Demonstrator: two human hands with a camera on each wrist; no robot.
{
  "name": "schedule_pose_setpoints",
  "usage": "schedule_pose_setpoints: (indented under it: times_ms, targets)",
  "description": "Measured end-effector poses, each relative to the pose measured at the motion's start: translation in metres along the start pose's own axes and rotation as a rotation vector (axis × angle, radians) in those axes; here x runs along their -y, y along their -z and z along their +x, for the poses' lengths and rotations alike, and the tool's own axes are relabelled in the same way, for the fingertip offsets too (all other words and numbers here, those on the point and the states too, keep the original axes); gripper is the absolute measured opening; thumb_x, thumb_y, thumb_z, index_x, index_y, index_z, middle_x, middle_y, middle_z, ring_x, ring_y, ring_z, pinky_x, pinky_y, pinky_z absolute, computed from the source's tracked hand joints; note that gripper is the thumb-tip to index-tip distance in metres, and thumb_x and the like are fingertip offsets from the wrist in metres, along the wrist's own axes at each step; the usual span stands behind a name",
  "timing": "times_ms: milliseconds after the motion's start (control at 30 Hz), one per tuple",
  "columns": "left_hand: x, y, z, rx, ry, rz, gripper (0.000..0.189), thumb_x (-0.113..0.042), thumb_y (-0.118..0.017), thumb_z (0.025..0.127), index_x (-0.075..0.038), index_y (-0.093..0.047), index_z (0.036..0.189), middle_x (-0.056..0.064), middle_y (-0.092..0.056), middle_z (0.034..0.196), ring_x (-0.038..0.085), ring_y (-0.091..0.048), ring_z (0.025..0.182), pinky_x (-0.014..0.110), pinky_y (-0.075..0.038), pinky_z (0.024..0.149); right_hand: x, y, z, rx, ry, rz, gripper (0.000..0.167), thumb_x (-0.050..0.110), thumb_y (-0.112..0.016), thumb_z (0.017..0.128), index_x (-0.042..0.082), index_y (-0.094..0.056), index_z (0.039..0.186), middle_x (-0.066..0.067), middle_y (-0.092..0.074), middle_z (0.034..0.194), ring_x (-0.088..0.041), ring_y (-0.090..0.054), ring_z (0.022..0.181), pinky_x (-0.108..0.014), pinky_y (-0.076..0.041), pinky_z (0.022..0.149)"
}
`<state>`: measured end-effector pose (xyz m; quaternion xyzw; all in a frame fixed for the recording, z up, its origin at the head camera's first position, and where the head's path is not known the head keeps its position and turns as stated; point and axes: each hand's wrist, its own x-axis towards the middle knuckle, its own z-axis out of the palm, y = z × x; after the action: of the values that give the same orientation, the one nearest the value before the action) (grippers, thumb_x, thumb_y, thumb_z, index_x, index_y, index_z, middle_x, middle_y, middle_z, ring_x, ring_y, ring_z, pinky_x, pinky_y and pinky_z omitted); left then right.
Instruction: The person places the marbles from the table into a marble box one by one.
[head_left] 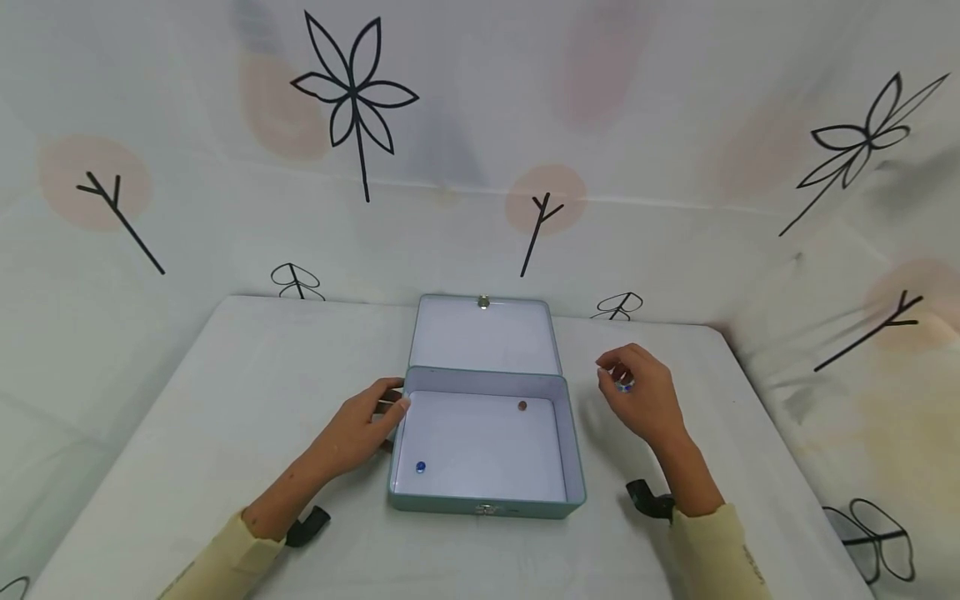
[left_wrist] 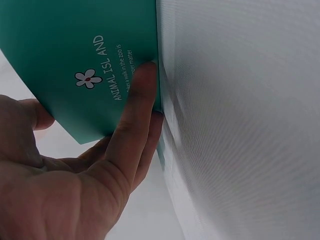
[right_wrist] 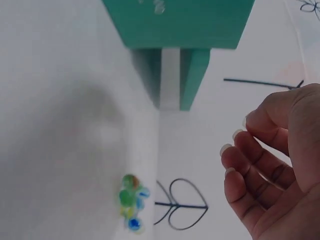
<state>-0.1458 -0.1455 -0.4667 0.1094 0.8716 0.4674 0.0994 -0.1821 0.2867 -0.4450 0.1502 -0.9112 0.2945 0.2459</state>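
A green tin box stands open on the table, its lid tipped back at the far side. Inside lie a blue marble, front left, and a brown marble, back right. My left hand holds the box's left wall, thumb at the rim and fingers along the outside, where printed lettering shows. Right of the box, my right hand hovers with loosely bent fingers; nothing shows in it in the right wrist view. A cluster of coloured marbles sits on the table near that hand.
The table has a white cover. Behind it hangs a pale cloth printed with leaf and twig drawings, which also rises at the right. A clasp is on the box's front wall.
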Motion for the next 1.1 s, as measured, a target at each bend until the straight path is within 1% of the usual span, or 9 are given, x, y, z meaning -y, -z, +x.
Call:
schedule_pose_setpoints:
  times_ms: [100,267,400,567,733,833,933,1100]
  targets:
    - [-0.001,0.001,0.000,0.003,0.003,-0.002,0.062,-0.047,-0.053,0.111,-0.010,-0.043,0.160,0.016,-0.060,0.146,0.035,-0.062,0.131,0.032,-0.063,0.083,-0.009,0.001,-0.001,0.013,-0.045,-0.022,0.013,-0.006,-0.075,0.090,0.002,-0.074,0.099,-0.008,-0.069,0.093,-0.022,-0.064,0.078,-0.028,-0.053,0.066]
    - [-0.002,0.001,-0.001,0.006,-0.003,-0.012,0.062,-0.047,-0.052,0.112,-0.008,-0.043,0.159,0.017,-0.060,0.147,0.036,-0.061,0.131,0.033,-0.063,0.083,-0.024,0.002,-0.005,0.050,-0.092,-0.042,0.014,-0.008,-0.071,0.090,0.000,-0.074,0.101,-0.010,-0.070,0.095,-0.025,-0.065,0.080,-0.034,-0.054,0.068]
    - [-0.002,0.001,-0.001,0.005,0.001,-0.019,0.062,-0.047,-0.053,0.112,-0.008,-0.043,0.159,0.017,-0.059,0.147,0.036,-0.061,0.132,0.033,-0.063,0.082,-0.035,0.004,-0.009,0.082,-0.122,-0.062,0.014,-0.008,-0.070,0.090,-0.001,-0.075,0.101,-0.011,-0.070,0.095,-0.026,-0.065,0.080,-0.032,-0.052,0.067]
    - [-0.001,0.001,-0.001,0.004,0.007,-0.022,0.062,-0.047,-0.053,0.112,-0.009,-0.043,0.159,0.017,-0.059,0.148,0.036,-0.061,0.132,0.034,-0.064,0.082,-0.045,0.008,-0.011,0.150,-0.201,-0.109,0.012,-0.003,-0.070,0.091,-0.001,-0.075,0.100,-0.013,-0.069,0.096,-0.026,-0.064,0.080,-0.034,-0.050,0.064]
    - [-0.001,0.000,0.000,0.003,-0.001,-0.018,0.062,-0.047,-0.052,0.112,-0.008,-0.043,0.159,0.017,-0.060,0.147,0.036,-0.061,0.131,0.033,-0.063,0.082,-0.051,0.011,-0.013,0.236,-0.272,-0.130,0.011,0.000,-0.070,0.092,-0.001,-0.074,0.102,-0.015,-0.069,0.097,-0.028,-0.064,0.083,-0.036,-0.050,0.066]
    - [-0.001,0.000,-0.001,0.000,-0.002,-0.011,0.062,-0.047,-0.052,0.112,-0.008,-0.043,0.159,0.017,-0.060,0.146,0.036,-0.062,0.131,0.032,-0.063,0.083,-0.055,0.012,-0.016,0.274,-0.284,-0.128,0.011,0.001,-0.071,0.092,0.000,-0.074,0.102,-0.014,-0.070,0.097,-0.028,-0.064,0.084,-0.037,-0.051,0.068]
    - [-0.001,0.000,0.000,-0.002,-0.010,-0.003,0.062,-0.047,-0.052,0.112,-0.007,-0.043,0.159,0.017,-0.061,0.145,0.036,-0.062,0.131,0.033,-0.063,0.084,-0.058,0.012,-0.018,0.298,-0.278,-0.120,0.011,0.002,-0.072,0.091,0.001,-0.074,0.102,-0.012,-0.070,0.096,-0.026,-0.064,0.084,-0.036,-0.051,0.067]
    - [-0.001,-0.001,0.000,-0.002,-0.003,-0.008,0.061,-0.047,-0.052,0.112,-0.008,-0.044,0.159,0.016,-0.061,0.145,0.035,-0.062,0.131,0.034,-0.063,0.085,-0.062,0.012,-0.022,0.317,-0.266,-0.111,0.012,0.001,-0.075,0.091,0.002,-0.075,0.102,-0.010,-0.070,0.096,-0.024,-0.064,0.083,-0.034,-0.052,0.067]
